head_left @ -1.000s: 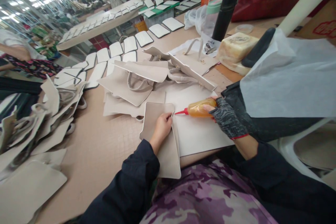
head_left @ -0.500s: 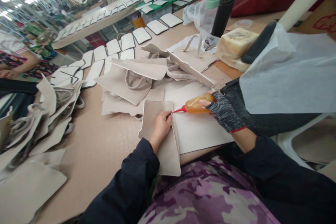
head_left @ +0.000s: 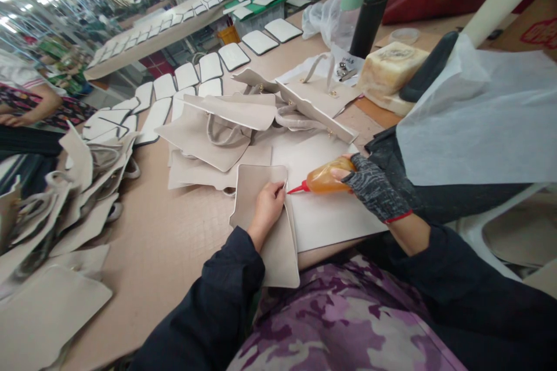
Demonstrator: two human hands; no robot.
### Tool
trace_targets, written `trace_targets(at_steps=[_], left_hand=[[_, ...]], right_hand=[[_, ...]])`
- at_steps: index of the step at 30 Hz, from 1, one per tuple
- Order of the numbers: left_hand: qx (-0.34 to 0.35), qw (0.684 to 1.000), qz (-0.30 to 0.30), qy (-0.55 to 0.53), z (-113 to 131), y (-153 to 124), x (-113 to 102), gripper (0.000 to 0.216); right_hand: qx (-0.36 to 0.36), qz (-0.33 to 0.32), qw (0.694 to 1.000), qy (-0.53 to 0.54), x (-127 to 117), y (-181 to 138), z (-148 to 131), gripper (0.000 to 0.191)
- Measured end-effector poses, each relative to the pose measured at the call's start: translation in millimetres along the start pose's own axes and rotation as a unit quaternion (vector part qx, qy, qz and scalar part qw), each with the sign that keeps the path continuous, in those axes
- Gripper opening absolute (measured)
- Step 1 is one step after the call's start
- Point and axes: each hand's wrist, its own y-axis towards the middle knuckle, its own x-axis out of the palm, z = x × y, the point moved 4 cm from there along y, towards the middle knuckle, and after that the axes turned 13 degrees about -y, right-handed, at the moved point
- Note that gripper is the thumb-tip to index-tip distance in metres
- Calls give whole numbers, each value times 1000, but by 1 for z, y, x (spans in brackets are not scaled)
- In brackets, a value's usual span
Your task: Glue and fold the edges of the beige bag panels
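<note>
My left hand (head_left: 268,204) rests on a beige leather panel (head_left: 256,185) at the table's near edge, its fingers curled and pinching the panel's right edge. My right hand (head_left: 368,182), in a dark fingerless glove, is wrapped round an amber squeeze bottle (head_left: 325,178) with a red nozzle. The nozzle tip touches the panel's edge right beside my left fingertips. A white sheet (head_left: 331,217) lies under the bottle, to the right of the panel.
A heap of beige bag parts with handles (head_left: 226,127) lies just beyond. More cut pieces pile at the left (head_left: 56,197). Rows of white-faced panels (head_left: 187,75) run to the far end. A yellowish block (head_left: 389,72), a black flask (head_left: 374,6) and white fabric (head_left: 483,122) stand right.
The bottle's nozzle has moved left to the panel's edge and stays there beside my left fingers. The view has shifted slightly; my left hand holds its place.
</note>
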Motion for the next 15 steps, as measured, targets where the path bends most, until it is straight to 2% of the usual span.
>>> trace_targets(at_steps=[9,15], left_hand=[[5,1000,20,15,3,-7,0,27],[8,1000,16,12,1,-7,0,29]], right_hand=[[15,-44,998,37,-5,-22,-3,48],[21,-54,998,12,-10,-35,-4,51]])
